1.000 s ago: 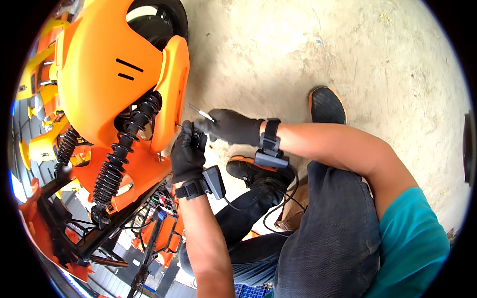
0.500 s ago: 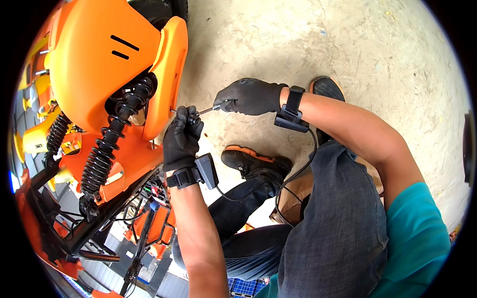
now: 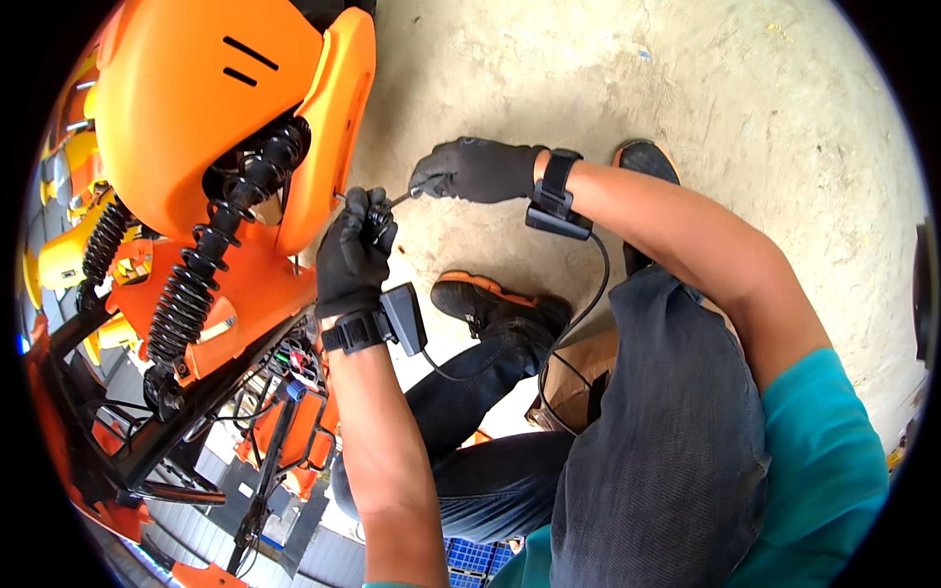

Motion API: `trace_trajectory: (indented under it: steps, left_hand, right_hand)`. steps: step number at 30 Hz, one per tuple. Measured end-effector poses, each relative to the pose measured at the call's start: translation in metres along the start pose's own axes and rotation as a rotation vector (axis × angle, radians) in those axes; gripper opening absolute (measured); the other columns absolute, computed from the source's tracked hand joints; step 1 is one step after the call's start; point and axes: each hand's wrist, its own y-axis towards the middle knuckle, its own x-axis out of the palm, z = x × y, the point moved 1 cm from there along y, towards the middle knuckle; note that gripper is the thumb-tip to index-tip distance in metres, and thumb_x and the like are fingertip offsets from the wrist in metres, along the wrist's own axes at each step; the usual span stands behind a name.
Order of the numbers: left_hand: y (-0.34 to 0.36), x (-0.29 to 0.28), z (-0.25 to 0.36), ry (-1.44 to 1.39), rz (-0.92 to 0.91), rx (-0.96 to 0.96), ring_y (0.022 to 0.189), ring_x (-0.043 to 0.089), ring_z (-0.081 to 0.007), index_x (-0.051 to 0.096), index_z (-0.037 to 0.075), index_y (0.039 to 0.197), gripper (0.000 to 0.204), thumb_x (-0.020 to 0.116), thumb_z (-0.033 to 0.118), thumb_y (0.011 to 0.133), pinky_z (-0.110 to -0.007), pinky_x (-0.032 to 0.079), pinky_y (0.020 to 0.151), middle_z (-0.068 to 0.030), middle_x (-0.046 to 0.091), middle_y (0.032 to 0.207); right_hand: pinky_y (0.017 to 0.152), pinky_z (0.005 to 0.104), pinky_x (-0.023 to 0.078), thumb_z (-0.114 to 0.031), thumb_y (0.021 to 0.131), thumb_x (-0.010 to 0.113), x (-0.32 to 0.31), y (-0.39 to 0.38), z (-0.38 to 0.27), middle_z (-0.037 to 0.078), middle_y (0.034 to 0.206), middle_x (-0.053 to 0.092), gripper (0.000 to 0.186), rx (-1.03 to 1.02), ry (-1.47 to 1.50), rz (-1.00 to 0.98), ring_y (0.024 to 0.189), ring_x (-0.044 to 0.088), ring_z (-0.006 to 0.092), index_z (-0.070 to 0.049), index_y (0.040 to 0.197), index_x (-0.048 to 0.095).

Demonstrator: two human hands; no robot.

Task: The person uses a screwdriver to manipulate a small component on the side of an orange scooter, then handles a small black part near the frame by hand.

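Observation:
A thin metal rod (image 3: 400,199), a slim hand tool whose exact kind I cannot make out, runs from my right hand toward the edge of an orange body panel (image 3: 338,118). My right hand (image 3: 480,169), in a black glove, is closed around the rod's outer end. Beside the panel, my gloved left hand (image 3: 351,257) has its fingers closed about the rod's inner part. A small dark round piece (image 3: 376,218) shows at those fingertips. The rod's tip is mostly hidden by the left fingers, so I cannot tell what it touches.
A black coil-spring shock absorber (image 3: 191,279) stands left of my left hand, under the orange front cover (image 3: 196,108). Bundled wires (image 3: 294,363) and a black frame tube lie below. A cable (image 3: 603,294) links the wrist-worn boxes. My shoes rest on the concrete floor (image 3: 745,118).
My right hand has moved slightly left and up, nearer my left hand, so less of the rod shows between them. My left hand has shifted slightly up with the view and stays closed.

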Motion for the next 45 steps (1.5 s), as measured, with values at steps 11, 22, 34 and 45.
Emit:
trace_trajectory:
  steps: [11,22,34,45]
  left_hand:
    - [0.007,-0.007,0.001,-0.128,-0.034,-0.070,0.075,0.058,-0.0129,0.056,0.006,0.107,0.024,0.054,0.024,0.092,-0.026,0.050,0.064,-0.0056,0.062,0.096]
    - [0.006,-0.003,0.001,-0.129,-0.028,-0.083,0.071,0.056,-0.0156,0.055,0.004,0.107,0.028,0.054,0.028,0.092,-0.028,0.051,0.066,-0.0059,0.060,0.092]
    - [0.003,-0.004,0.001,-0.155,-0.126,-0.047,0.076,0.060,-0.0162,0.056,0.005,0.105,0.027,0.055,0.027,0.091,-0.030,0.054,0.071,-0.0054,0.061,0.093]
    - [0.000,-0.003,-0.001,-0.186,-0.161,-0.040,0.083,0.061,-0.0207,0.056,0.006,0.103,0.023,0.054,0.027,0.091,-0.032,0.055,0.071,-0.0071,0.061,0.093]
  right_hand:
    - [0.080,0.0429,0.044,-0.015,0.082,0.053,0.017,0.018,0.031,0.017,0.101,0.053,0.019,-0.010,-0.237,0.068,0.097,0.052,0.0327,-0.015,0.100,0.061]
    - [0.080,0.0400,0.047,-0.013,0.078,0.050,0.005,0.031,0.013,0.016,0.097,0.061,0.023,0.268,-0.417,0.136,0.098,0.056,0.0315,-0.011,0.096,0.064]
    - [0.077,0.0379,0.056,-0.007,0.088,0.050,0.011,0.047,0.069,0.023,0.095,0.059,0.020,0.260,0.707,0.426,0.091,0.063,0.0315,0.009,0.100,0.051]
    - [0.056,0.0239,0.049,-0.018,0.089,0.050,-0.033,0.033,0.000,0.009,0.082,0.062,0.019,0.704,0.682,0.316,0.061,0.056,0.0132,-0.002,0.096,0.058]
